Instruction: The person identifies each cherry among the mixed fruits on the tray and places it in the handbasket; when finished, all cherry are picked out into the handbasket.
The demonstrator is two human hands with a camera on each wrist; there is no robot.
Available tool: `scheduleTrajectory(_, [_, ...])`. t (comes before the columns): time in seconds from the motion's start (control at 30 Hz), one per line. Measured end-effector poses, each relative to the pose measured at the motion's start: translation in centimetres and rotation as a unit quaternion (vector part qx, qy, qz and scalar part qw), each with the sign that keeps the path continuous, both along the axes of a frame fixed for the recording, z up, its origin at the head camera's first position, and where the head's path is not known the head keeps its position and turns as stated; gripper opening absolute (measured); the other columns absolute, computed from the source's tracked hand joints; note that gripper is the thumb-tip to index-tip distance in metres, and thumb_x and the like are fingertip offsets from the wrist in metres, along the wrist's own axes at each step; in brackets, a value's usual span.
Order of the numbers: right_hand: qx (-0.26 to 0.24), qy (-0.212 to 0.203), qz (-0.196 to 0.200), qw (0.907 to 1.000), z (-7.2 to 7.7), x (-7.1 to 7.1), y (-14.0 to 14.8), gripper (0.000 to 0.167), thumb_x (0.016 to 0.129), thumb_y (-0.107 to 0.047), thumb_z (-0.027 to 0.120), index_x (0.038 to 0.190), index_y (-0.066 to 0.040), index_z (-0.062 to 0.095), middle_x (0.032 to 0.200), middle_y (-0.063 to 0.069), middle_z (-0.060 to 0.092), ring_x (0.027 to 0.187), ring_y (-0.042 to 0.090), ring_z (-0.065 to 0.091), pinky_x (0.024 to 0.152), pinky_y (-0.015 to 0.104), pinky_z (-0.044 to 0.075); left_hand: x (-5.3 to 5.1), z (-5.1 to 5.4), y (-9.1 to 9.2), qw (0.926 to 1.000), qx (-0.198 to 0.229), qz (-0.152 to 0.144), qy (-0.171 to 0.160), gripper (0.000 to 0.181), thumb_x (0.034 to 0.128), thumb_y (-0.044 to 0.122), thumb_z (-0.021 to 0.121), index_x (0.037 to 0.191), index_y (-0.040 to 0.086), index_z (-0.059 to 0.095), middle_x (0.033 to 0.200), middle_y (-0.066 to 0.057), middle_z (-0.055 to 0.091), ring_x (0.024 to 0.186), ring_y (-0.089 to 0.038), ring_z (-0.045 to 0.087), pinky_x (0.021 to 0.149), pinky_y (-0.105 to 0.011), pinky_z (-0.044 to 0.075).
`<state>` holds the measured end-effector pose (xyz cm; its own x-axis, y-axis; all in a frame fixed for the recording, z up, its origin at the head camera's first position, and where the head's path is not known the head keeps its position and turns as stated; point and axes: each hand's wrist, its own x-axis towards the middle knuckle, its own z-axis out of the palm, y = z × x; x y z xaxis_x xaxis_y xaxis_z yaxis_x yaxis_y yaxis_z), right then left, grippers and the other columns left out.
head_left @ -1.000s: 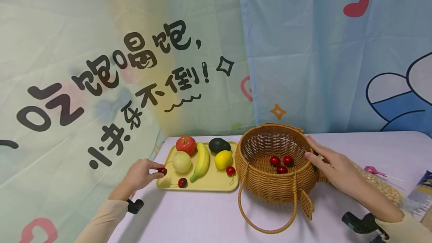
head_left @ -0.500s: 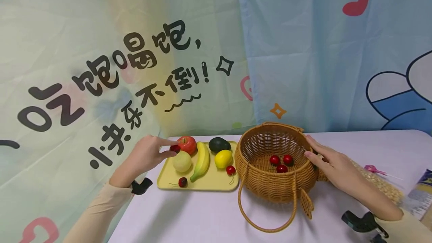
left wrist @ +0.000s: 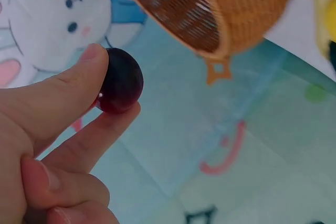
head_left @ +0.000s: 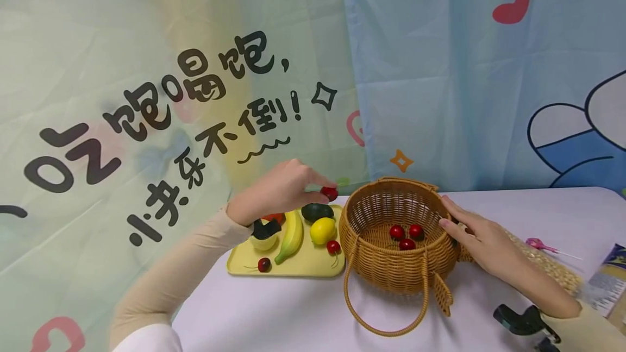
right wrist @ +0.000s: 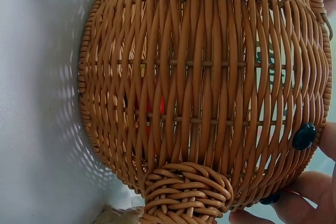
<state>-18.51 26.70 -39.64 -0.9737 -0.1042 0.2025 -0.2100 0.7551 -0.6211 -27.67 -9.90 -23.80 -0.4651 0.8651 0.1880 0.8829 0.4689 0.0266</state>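
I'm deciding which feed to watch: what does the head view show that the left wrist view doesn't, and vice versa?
Only head: three glossy red cherries inside the round brown wicker basket, and the curved green-tipped yellow banana.

Only left wrist: the printed face of a white cartoon animal.

Both: the left hand pinching a round dark-red cherry, that basket, and part of the pale-yellow rectangular tray.

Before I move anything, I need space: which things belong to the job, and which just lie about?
Job, likely: pinched cherry, basket, basket cherries, yellow tray, tray cherries.
Apparently lying about: other fruit, pink tool, printed packet, beige pieces.
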Motion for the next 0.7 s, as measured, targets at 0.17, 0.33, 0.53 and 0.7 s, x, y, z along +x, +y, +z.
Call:
scheduleTrajectory(0.17, [0.001,-0.001,0.004,1.0,0.1,0.2,0.1,0.067,0.109,-0.048,0.044,0.165,-0.02,0.018,0.166,0.025,0.026,0.142,0.061,0.034,0.104,0.078,0.033,-1.1,0.2,4.8,0.9982,-0.056,-0.022,-0.003,0.03,0.092,0.032,0.078,0.12,0.021,0.078,0.11,0.006,0.08,0.074,-0.005,0.069,0.067,-0.022,0.053])
scheduleTrajectory(0.33, [-0.001,0.001,0.004,1.0,0.1,0.2,0.2,0.067,0.109,-0.048,0.044,0.165,-0.022,0.018,0.166,0.024,0.025,0.143,0.061,0.033,0.104,0.078,0.032,-2.6,-0.7,9.3,0.9908,-0.128,-0.04,-0.014,0.033,0.0942,0.034,0.075,0.126,0.023,0.076,0.106,0.004,0.08,0.061,-0.006,0.057,0.06,-0.021,0.043])
scheduleTrajectory(0.53, [-0.002,0.001,0.002,1.0,0.0,0.1,0.2,0.067,0.109,-0.048,0.044,0.164,-0.021,0.019,0.166,0.024,0.026,0.142,0.06,0.034,0.104,0.078,0.033,-4.0,-2.5,13.6,0.9786,-0.18,-0.096,-0.027,0.024,0.0971,0.028,0.072,0.119,0.021,0.078,0.112,0.006,0.078,0.087,-0.006,0.071,0.079,-0.021,0.054])
scheduleTrajectory(0.7, [-0.004,-0.001,0.004,1.0,0.0,0.1,0.1,0.066,0.109,-0.046,0.045,0.164,-0.02,0.02,0.166,0.024,0.027,0.143,0.059,0.034,0.104,0.077,0.033,-4.7,-4.3,16.0,0.9649,-0.229,-0.118,-0.051,0.024,0.0958,0.029,0.074,0.119,0.026,0.078,0.117,0.01,0.077,0.102,-0.005,0.07,0.087,-0.02,0.053])
